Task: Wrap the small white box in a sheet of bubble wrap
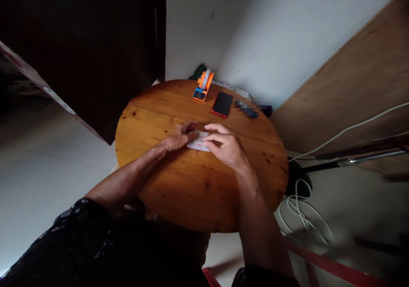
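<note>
on the table [207, 202], the left hand [180, 137], loosely curled, has its thumb on the packet [198, 143], probably to steady it. the right hand [227, 147] is half open at its right end; whether either pinches, i cannot tell.

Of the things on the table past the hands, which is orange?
The tape dispenser, left of the phone. The phone is black with red edges; the blurred object right of it looks dark.
</note>
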Action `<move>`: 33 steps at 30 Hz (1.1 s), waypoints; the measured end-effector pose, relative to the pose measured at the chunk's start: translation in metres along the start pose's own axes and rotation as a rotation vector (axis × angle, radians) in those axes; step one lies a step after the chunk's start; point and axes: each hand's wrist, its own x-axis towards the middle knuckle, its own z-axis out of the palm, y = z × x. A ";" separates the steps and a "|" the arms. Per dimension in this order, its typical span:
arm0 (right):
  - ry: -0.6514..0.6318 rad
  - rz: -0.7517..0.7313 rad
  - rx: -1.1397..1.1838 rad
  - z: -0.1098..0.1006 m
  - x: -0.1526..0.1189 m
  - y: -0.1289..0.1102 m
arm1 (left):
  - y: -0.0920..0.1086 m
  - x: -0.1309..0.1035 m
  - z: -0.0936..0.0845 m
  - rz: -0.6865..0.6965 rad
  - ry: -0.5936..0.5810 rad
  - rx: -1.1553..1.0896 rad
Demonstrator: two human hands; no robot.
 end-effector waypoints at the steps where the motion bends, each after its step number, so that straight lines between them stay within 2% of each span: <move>1: 0.051 0.011 0.051 -0.004 0.000 0.001 | 0.001 0.000 0.000 -0.001 0.022 -0.012; 3: 0.146 0.036 0.114 -0.012 0.000 0.006 | 0.002 0.001 -0.001 -0.019 0.077 -0.056; 5: 0.170 0.068 0.136 -0.017 0.000 0.012 | 0.003 0.001 -0.001 -0.043 0.120 -0.102; 11: -0.002 0.112 0.163 -0.018 -0.004 0.022 | 0.008 -0.003 -0.007 -0.067 0.140 -0.051; 19: -0.140 0.181 0.126 -0.002 -0.003 0.015 | 0.008 -0.006 -0.014 -0.125 0.040 0.148; 26: -0.109 0.222 0.083 0.014 -0.002 0.010 | 0.011 -0.007 -0.009 -0.094 0.011 0.208; 33: -0.134 0.211 0.078 0.013 -0.002 0.009 | 0.011 -0.006 -0.008 -0.100 0.015 0.226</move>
